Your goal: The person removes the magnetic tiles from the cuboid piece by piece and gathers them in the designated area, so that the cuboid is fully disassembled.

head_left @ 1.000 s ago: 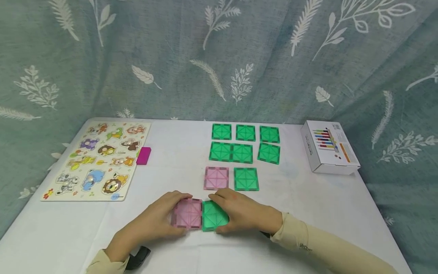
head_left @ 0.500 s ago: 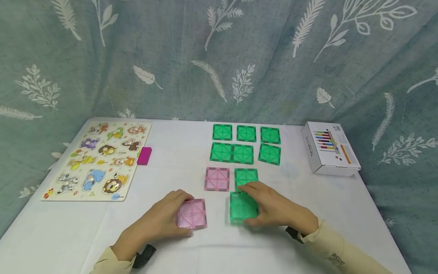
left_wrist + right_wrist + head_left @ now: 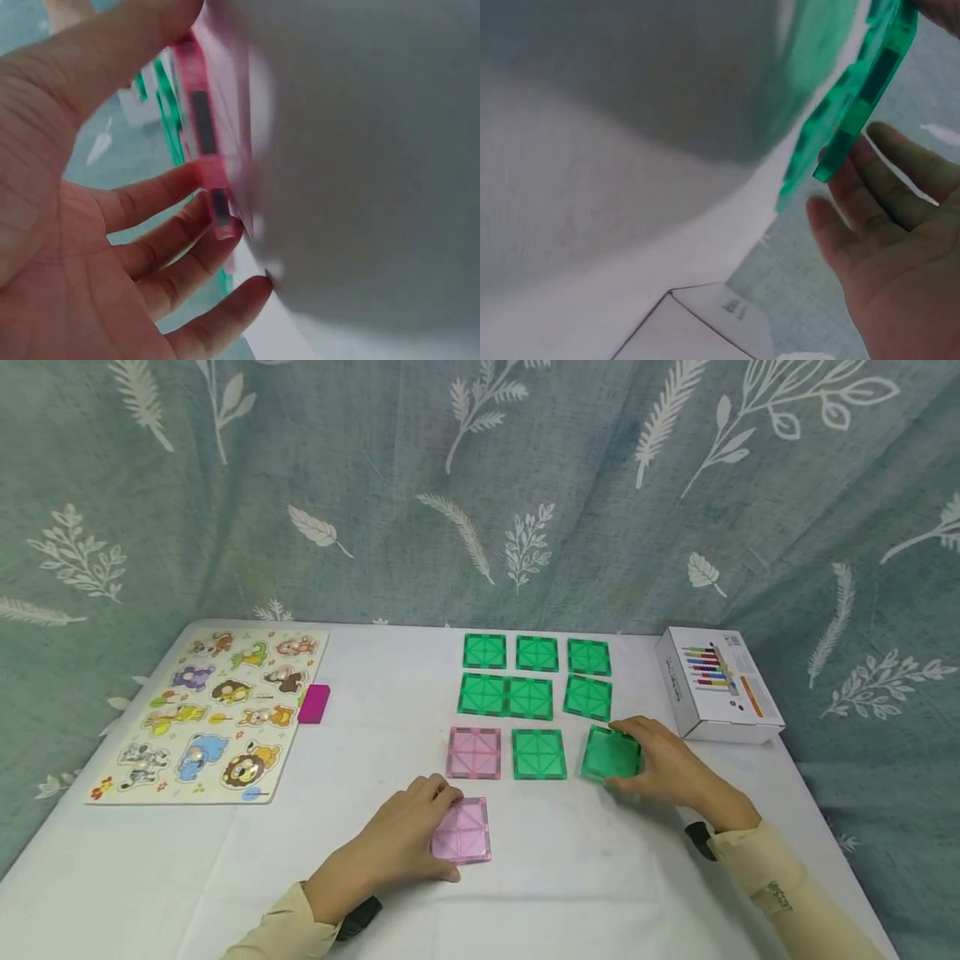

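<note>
My left hand (image 3: 408, 835) pinches a pink translucent square magnetic tile (image 3: 467, 835) by opposite edges, thumb at the near side and fingers at the far side. In the left wrist view that pink tile (image 3: 206, 124) shows edge-on with dark magnets in its rim. To the right, my right hand (image 3: 671, 768) grips a green magnetic tile (image 3: 609, 755) the same way, just right of a green tile (image 3: 539, 755) lying flat. The right wrist view shows the held green tile (image 3: 866, 94) tilted and above the cloth. Another pink tile (image 3: 474, 753) lies left of that flat green one.
Several green tiles (image 3: 537, 653) lie in two rows farther back. An animal puzzle board (image 3: 217, 714) covers the left side, a magenta block (image 3: 314, 703) against its edge. At the back right stands a white box (image 3: 723, 685). A leaf-patterned curtain (image 3: 375, 527) hangs behind the white-covered table (image 3: 570, 893).
The green tile has parted from the pink one and moved right and away from me with my right hand. My left hand has shifted the pink tile to the right.
</note>
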